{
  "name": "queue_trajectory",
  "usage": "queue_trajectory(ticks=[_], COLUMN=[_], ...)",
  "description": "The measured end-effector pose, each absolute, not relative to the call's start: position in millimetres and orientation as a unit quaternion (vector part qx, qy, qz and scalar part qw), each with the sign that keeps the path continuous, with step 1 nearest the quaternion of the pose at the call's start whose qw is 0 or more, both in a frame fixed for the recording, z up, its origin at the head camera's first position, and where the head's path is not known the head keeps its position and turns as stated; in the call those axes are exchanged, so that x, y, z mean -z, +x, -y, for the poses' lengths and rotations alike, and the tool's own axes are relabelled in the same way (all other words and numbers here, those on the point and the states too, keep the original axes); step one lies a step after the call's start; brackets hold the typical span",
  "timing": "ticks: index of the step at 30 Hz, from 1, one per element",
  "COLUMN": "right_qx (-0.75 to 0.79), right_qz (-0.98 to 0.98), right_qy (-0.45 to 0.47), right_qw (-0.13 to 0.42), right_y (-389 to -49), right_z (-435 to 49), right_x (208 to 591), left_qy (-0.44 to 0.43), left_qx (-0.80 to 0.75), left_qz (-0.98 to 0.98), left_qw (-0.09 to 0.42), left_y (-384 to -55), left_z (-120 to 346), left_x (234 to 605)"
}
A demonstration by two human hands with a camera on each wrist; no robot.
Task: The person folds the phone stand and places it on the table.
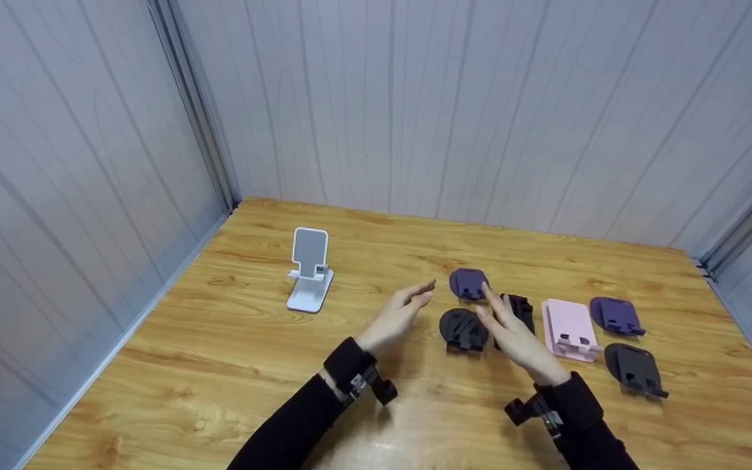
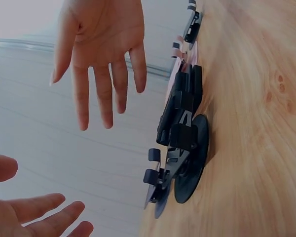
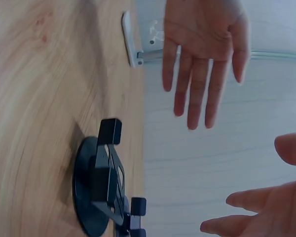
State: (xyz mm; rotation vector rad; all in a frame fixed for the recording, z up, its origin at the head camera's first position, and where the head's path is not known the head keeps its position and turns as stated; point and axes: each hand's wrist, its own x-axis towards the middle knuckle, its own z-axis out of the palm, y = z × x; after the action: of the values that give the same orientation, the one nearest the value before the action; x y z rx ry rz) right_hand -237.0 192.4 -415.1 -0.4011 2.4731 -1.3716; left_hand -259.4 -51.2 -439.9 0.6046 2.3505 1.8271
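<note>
My left hand [image 1: 397, 316] hovers over the middle of the table with fingers straight, holding nothing. To its right, my right hand [image 1: 513, 336] is held out with fingers extended, overlapping a black folded phone stand [image 1: 522, 308] in the head view. Between the hands lies a round-based black phone stand [image 1: 461, 326], folded down. Behind it is a purple phone stand [image 1: 469, 282], near the right fingertips. In the left wrist view, the right palm [image 2: 101, 34] faces the left fingers [image 2: 54, 222]; both are raised above the stands. The right wrist view shows the left palm [image 3: 204, 29] bare.
An unfolded white phone stand [image 1: 311, 251] stands upright at the left. Right of the right hand lie a folded pink stand [image 1: 568, 323], another purple stand [image 1: 616, 315] and a dark grey stand [image 1: 634, 367]. Pale panel walls [image 1: 376, 117] border the wooden table [image 1: 219, 365].
</note>
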Motion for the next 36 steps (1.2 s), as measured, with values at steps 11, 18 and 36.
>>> queue_trajectory(ticks=[11,18,36], right_qx=[0.290,0.183,0.147], right_qz=[-0.937,-0.963,-0.971], right_qy=[-0.191,-0.173,-0.140], right_qw=[-0.024,-0.098,-0.123], right_y=[-228.4,-214.6,-221.0], right_z=[-200.5,-207.5,-223.8], right_x=[435.2,440.5,445.0], left_qy=[0.237,0.243,0.167], left_qx=[-0.500,-0.465,-0.193], left_qz=[-0.833,-0.850,-0.954], left_qw=[-0.017,-0.050,-0.160], left_y=[-259.3,-258.1,-264.7], left_z=[60.8,70.5,126.6], left_x=[441.9,442.6,442.8])
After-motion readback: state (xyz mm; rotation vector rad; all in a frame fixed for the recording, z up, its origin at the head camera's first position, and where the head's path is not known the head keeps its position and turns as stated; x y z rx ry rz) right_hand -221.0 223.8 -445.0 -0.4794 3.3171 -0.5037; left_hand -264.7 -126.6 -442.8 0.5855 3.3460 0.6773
